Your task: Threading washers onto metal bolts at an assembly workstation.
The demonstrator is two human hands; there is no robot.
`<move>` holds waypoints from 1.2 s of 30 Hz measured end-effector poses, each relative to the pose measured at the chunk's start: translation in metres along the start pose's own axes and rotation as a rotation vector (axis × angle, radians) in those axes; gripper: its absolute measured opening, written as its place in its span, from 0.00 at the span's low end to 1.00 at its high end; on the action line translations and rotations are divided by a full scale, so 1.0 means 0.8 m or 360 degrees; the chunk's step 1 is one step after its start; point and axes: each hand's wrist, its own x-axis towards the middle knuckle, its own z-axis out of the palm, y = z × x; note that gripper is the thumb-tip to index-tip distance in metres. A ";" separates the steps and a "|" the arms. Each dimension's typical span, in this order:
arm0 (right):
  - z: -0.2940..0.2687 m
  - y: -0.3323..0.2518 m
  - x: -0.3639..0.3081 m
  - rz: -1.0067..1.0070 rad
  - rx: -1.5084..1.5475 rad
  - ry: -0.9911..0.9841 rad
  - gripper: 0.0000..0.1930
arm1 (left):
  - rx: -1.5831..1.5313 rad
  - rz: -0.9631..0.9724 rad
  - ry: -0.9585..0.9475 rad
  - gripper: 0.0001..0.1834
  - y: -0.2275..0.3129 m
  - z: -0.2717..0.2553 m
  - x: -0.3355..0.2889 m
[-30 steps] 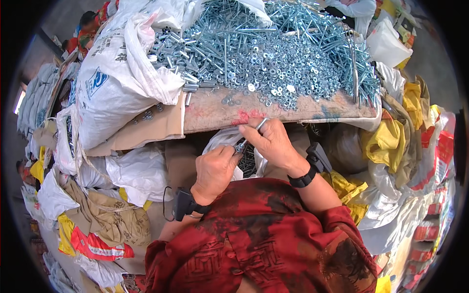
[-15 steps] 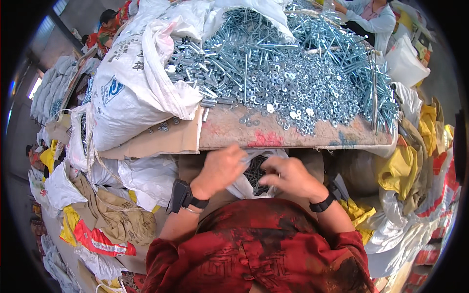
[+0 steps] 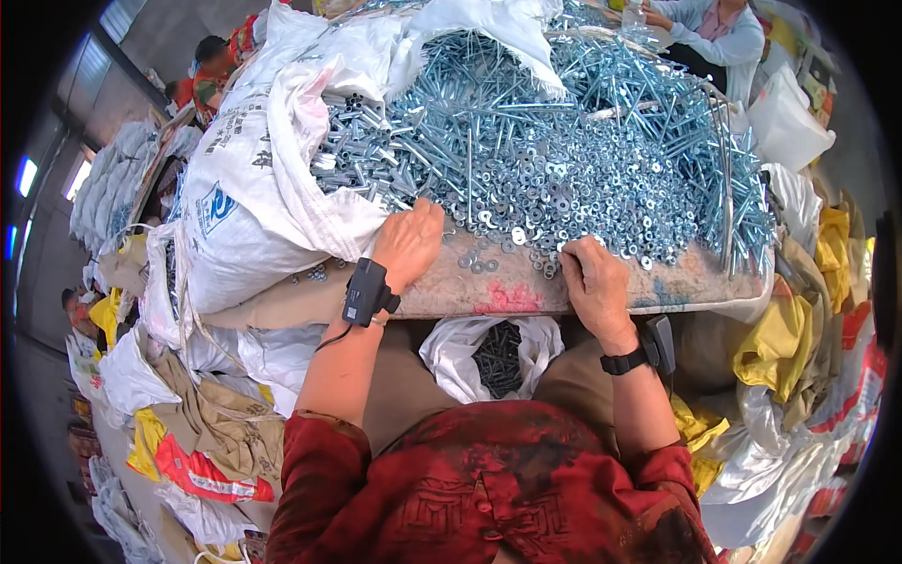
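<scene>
A bulging white sack (image 3: pixel 249 202) is crowding the left of the tabletop (image 3: pixel 512 293), lying just beside the left hand (image 3: pixel 409 246), which is hanging over the near edge of the metal tubes (image 3: pixel 371 155); the right hand (image 3: pixel 599 282) is hovering by the nearest washers (image 3: pixel 583 183), with long rods (image 3: pixel 695 150) heaping up at far right. Both hands' fingers are showing mostly their backs, so I cannot tell whether they are clenched, released or grasping anything. An open white bag (image 3: pixel 451 362) is sitting near, its dark contents blurring together, while the upper edge is cutting off a person (image 3: pixel 719 42) at far right.
</scene>
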 end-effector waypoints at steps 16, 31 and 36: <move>-0.003 -0.004 -0.001 -0.0015 0.0040 -0.0002 0.05 | -0.0359 -0.0715 0.0384 0.10 -0.010 -0.021 -0.101; -0.003 -0.002 -0.002 -0.0060 -0.0073 0.0021 0.05 | -0.3053 -0.1272 0.0231 0.12 -0.012 -0.046 -0.097; 0.000 -0.005 -0.001 -0.0071 -0.0078 0.0018 0.05 | -0.2021 -0.0991 0.0105 0.13 -0.016 -0.047 -0.083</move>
